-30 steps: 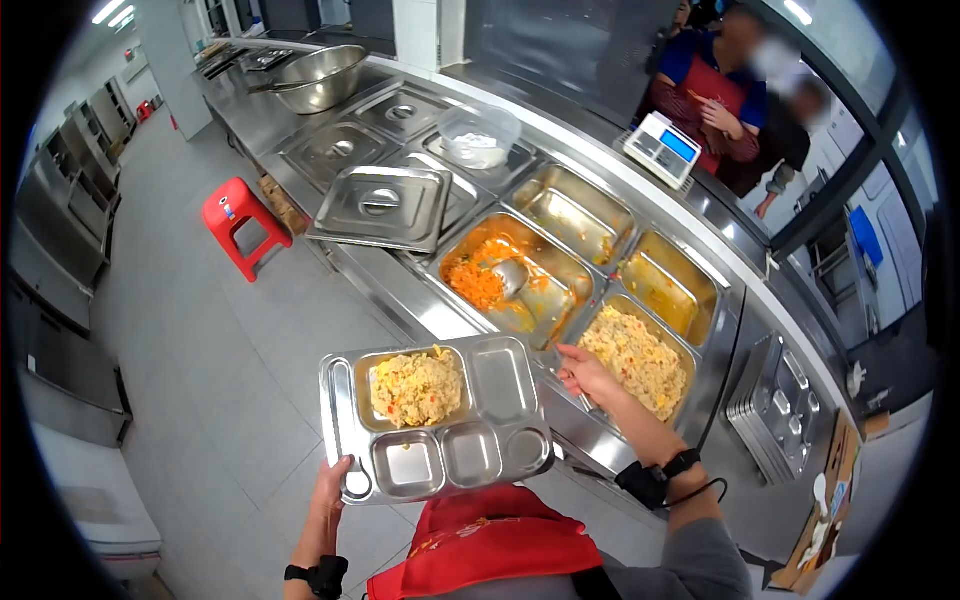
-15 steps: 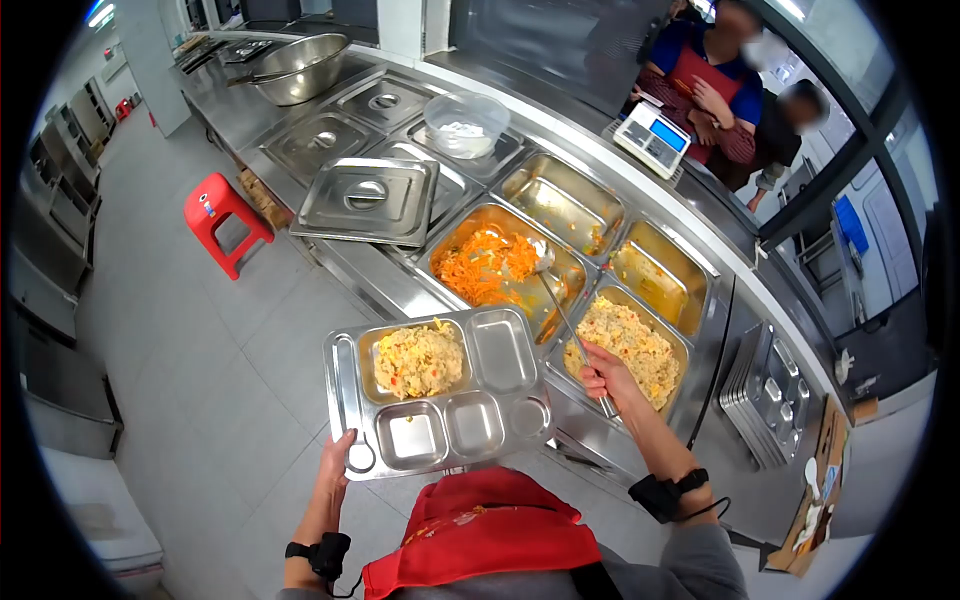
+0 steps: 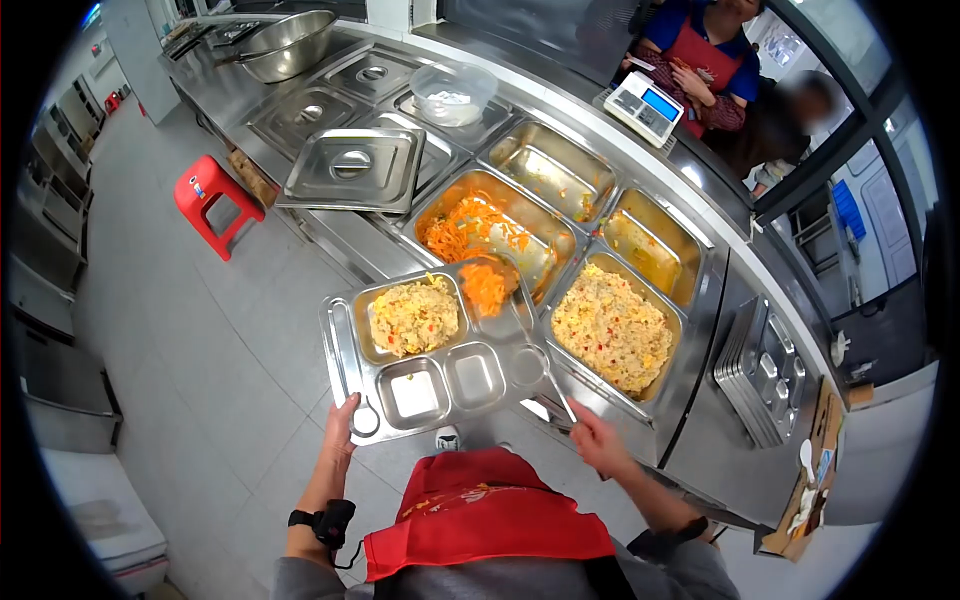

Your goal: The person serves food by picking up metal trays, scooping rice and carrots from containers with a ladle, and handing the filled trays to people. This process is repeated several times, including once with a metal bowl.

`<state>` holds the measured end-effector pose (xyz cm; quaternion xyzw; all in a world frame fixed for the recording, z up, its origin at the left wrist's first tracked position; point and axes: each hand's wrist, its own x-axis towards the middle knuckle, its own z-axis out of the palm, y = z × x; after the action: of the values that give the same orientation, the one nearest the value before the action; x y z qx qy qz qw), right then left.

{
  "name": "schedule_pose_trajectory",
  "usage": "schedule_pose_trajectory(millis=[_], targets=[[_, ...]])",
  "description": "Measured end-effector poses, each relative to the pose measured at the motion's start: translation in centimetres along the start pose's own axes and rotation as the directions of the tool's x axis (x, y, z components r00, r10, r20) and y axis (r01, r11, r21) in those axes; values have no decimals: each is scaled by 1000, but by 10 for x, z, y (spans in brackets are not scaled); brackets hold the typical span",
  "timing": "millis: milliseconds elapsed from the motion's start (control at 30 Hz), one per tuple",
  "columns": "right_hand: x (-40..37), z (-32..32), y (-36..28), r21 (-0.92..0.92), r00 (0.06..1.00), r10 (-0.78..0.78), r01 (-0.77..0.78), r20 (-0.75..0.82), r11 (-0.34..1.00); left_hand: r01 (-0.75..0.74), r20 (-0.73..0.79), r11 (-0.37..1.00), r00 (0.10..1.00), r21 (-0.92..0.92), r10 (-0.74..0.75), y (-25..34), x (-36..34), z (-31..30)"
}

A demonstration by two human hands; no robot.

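My left hand grips the lower left corner of a steel compartment tray. Fried rice with bits of egg fills its upper left compartment. My right hand is closed round the handle of a serving ladle. The ladle's head, blurred, lies over the tray's upper right compartment with shredded carrot at it. Behind the tray, a steel food pan has more shredded carrot heaped at its left end. To the right, another pan holds a bed of fried rice.
Two nearly bare pans adjoin the carrot pan. Steel lids, a plastic bowl and a large metal bowl stand further left. Stacked trays sit at right. People stand behind a scale; a red stool is on the floor.
My right hand has drawn the ladle from the carrot pan toward me, bringing carrot over the tray's upper right compartment. The carrot pan shows more bare metal. The left hand still holds the tray.
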<state>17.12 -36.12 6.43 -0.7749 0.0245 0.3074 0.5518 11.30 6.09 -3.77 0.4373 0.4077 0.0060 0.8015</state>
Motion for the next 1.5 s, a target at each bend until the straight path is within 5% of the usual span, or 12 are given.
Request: schedule_pose_trajectory(millis=[133, 233, 333, 467, 533, 633, 733, 767, 800, 867, 1000, 1500], targets=[[-1, 16, 14, -494, 831, -538, 412, -140, 766, 26, 50, 999, 998, -34, -24, -12, 3, -9], [-6, 4, 20, -518, 804, -574, 428, -156, 741, -6, 49, 1000, 999, -16, 7, -14, 0, -14], [-42, -19, 10, -375, 968, -214, 152, -129, 915, 31, 56, 999, 998, 20, -32, -10, -5, -11], [-84, -79, 48, -204, 912, -131, 53, -390, 977, -18, 197, 1000, 980, 1, 17, -7, -9, -2], [-97, -123, 49, -487, 849, -220, -50, -480, 872, -41, 185, 997, 982, 60, 29, -5, -12, 5], [-96, -165, 88, -668, 800, -335, -107, -497, 736, -48, 190, 993, 981, 111, 26, 0, -27, 28], [-66, -169, 121, -548, 826, -279, -43, -489, 835, -31, 123, 979, 992, 201, 6, -20, -34, 42], [-68, -169, 127, -138, 892, 80, -156, -446, 978, -2, 96, 967, 995, 255, -23, -27, -34, 43], [-80, -172, 113, 140, 903, 211, -169, -374, 975, -2, 118, 960, 992, 280, -32, -30, -42, 53], [-98, -184, 88, 628, 914, 382, -219, -136, 747, -54, 119, 952, 993, 302, 18, -43, -49, 66], [-92, -184, 75, 726, 911, 411, -262, -31, 636, 85, 269, 932, 945, 351, -188, -53, -61, 89], [-157, -232, 65, 713, 949, 289, -118, -123, 691, 195, 314, 908, 894, 371, -320, -111, -83, 181]])
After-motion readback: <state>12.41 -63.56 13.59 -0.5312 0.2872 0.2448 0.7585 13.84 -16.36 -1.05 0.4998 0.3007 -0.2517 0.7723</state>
